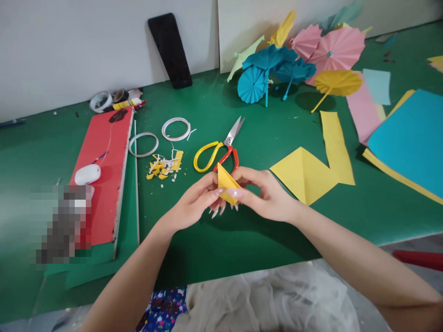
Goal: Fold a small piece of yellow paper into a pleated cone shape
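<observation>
Both of my hands meet above the green table [242,240] and pinch a small folded piece of yellow paper [225,183]. My left hand [194,203] grips its left side with the fingertips closed. My right hand [266,196] holds the right side, thumb pressed on top. Just behind the paper lie scissors [221,150] with yellow and red handles, blades pointing away. A larger folded yellow sheet [304,175] lies flat to the right of my right hand.
Paper umbrellas [297,64] in blue, pink and yellow stand at the back. Blue, pink and yellow sheets [408,138] lie at right. A red board [104,157] with a white mouse [87,174], tape rings [176,129], yellow scraps [164,167] and a black phone [169,48] sit at left.
</observation>
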A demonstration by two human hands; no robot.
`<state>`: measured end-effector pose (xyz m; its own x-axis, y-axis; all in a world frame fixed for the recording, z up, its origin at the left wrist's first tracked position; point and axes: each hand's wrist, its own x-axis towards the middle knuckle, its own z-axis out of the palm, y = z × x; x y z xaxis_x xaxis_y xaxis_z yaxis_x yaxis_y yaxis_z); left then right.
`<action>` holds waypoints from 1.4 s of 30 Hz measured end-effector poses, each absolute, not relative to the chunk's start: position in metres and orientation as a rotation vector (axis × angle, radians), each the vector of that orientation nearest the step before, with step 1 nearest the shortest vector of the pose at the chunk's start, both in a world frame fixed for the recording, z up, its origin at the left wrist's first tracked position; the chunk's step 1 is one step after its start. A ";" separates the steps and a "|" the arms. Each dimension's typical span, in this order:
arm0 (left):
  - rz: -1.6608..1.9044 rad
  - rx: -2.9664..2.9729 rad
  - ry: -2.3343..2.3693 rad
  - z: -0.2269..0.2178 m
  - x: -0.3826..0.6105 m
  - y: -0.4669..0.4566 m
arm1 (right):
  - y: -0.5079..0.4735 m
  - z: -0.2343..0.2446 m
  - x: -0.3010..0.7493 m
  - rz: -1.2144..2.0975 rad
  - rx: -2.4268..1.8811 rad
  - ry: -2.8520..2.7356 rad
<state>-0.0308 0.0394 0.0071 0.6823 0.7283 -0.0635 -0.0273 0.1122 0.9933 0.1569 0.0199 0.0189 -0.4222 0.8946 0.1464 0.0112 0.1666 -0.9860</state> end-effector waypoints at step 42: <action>0.910 1.505 1.108 0.020 -0.026 0.035 | 0.020 0.024 0.153 1.627 -1.193 -1.360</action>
